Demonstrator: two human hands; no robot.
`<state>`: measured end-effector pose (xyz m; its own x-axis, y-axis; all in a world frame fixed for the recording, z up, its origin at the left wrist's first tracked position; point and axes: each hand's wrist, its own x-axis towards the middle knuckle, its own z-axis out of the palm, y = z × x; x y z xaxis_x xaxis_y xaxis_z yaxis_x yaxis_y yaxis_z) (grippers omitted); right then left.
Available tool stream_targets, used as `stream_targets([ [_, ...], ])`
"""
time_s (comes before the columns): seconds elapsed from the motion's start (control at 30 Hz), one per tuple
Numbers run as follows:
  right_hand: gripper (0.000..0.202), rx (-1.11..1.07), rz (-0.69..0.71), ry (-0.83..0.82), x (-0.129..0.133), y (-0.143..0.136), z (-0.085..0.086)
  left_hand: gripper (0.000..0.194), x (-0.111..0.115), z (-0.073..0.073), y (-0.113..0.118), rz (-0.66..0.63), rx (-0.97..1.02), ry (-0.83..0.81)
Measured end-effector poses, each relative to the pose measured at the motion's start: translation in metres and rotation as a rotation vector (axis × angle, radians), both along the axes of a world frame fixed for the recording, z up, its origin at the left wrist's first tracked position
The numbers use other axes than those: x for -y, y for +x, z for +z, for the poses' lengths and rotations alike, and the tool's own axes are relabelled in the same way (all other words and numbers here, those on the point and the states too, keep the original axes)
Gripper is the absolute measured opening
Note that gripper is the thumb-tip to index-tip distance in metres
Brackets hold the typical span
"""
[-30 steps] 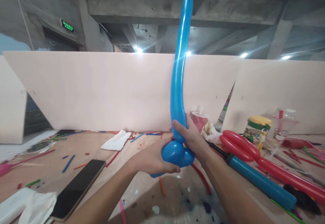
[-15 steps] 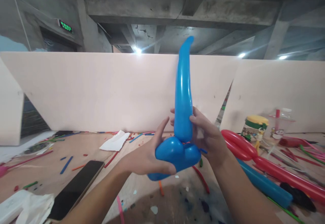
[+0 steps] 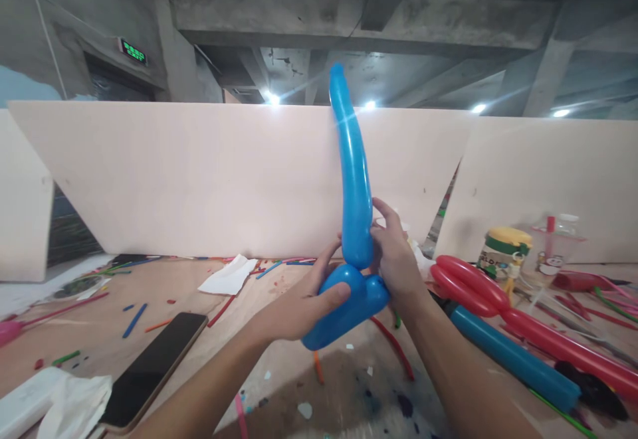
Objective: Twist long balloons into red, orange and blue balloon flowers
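A blue twisting balloon (image 3: 355,173) stands upright between my hands above the table, its long section curving up to a tip that leans left. Below a pinched joint, shorter folded bubbles form its base. My left hand (image 3: 304,303) is wrapped round these lower bubbles, thumb across the front. My right hand (image 3: 396,253) grips the balloon from the right near the joint, with its index finger raised beside the long section. Some of the right fingertips are hidden behind the balloon.
A red twisted balloon (image 3: 558,343) and a blue pump tube (image 3: 516,359) lie at right, near a yellow-lidded jar (image 3: 504,250). At left are a phone (image 3: 157,366), white tissue (image 3: 229,275) and balloon scraps. A pale board (image 3: 199,180) stands behind.
The balloon's long section has tilted left, and its tip has moved left. My left hand has shifted slightly up and right on the base, while my right index finger has lifted.
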<state>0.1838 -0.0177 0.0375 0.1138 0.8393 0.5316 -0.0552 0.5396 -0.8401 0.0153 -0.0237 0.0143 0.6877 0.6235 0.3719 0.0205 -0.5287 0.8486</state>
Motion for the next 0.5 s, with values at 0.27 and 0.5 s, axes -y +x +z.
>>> stream_targets([
  [0.27, 0.044, 0.136, 0.19, -0.063, 0.011, 0.006, 0.007, 0.074, 0.007, 0.003, -0.007, 0.091, -0.215, 0.224],
  [0.5, 0.034, 0.101, 0.218, -0.061, 0.003, 0.011, 0.006, 0.068, 0.004, 0.006, -0.015, 0.169, -0.257, 0.273],
])
